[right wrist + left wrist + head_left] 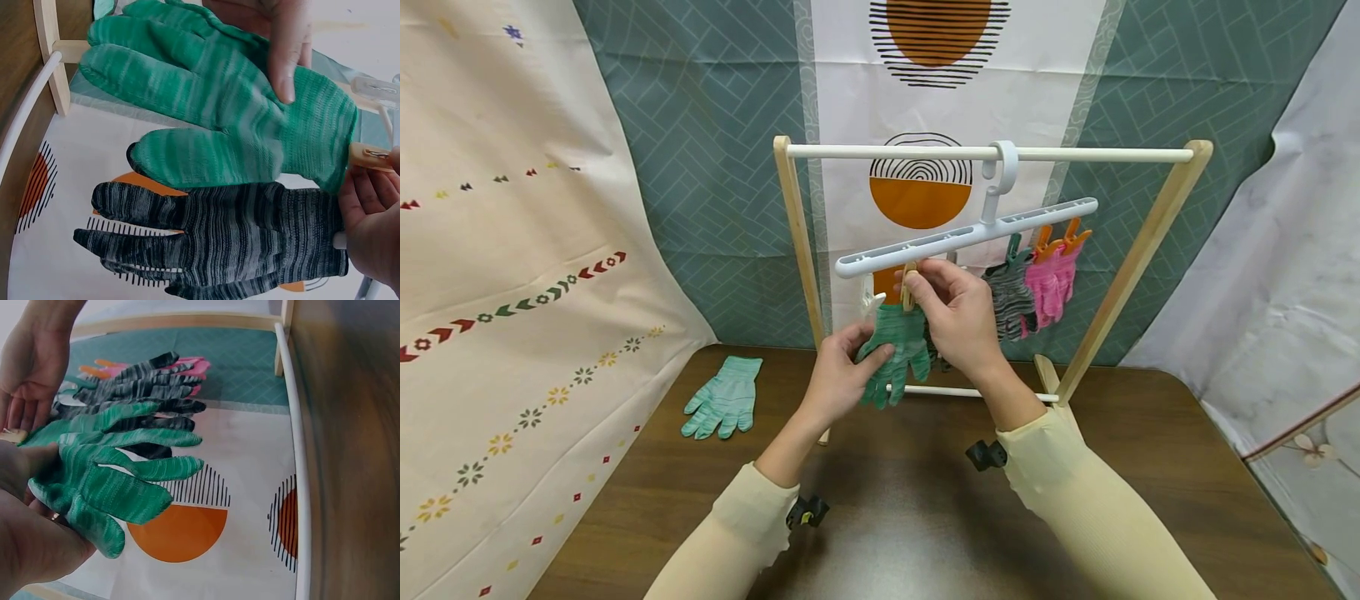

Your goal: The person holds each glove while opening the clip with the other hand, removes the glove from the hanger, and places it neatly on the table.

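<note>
My left hand [837, 377] holds a green knit glove [901, 343], thumb on its front and fingers behind. The glove hangs fingers down, under the left half of a pale hanger [940, 243]. At the glove's cuff, my right hand [958, 315] pinches a beige clothespin [909, 292] between thumb and fingers. In the right wrist view the clothespin [369, 156] meets the cuff edge. A whitish clothespin [375, 89] shows near the cuff's other corner. Close behind hangs a black-and-grey striped glove [237, 231], its cuff partly hidden by my right hand.
The hanger hooks on the white top bar [887, 152] of a wooden rack. Pink gloves [1051, 279] hang from orange clothespins [1075, 237] at its right, beside grey ones. Another green glove [726, 400] lies on the brown table [910, 517] at left. A lower bar [955, 392] crosses the rack.
</note>
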A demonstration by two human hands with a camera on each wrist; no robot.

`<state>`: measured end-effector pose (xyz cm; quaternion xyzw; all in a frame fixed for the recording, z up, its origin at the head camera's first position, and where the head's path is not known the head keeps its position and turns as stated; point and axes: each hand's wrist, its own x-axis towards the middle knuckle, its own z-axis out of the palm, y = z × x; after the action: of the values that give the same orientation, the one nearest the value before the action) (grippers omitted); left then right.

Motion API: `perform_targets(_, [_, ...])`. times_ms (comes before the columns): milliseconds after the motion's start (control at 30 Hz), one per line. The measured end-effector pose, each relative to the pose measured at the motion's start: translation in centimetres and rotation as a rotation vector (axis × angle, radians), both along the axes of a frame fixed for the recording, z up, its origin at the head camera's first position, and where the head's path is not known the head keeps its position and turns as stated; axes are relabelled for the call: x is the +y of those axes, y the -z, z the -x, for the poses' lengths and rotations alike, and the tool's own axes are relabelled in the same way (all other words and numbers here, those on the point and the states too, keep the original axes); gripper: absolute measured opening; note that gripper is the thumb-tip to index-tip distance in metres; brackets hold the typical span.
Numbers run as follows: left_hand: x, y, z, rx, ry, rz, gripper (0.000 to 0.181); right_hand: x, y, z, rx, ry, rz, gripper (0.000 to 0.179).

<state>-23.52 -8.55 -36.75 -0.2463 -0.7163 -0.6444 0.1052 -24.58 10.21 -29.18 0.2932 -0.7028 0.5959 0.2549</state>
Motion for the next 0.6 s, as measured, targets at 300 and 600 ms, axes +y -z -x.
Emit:
perform_targets(300, [-0.6,0.6,0.0,0.025,-0.045,0.050,0.023,0.1,0.0,0.0,0.000,-0.022,0.020,0.023])
perform_targets(600, [-1.7,1.4,-0.3,-0.005,-0.076,0.040,0.019,0.2,0.5,0.3,-0.005,-0.027,0.024,0.028])
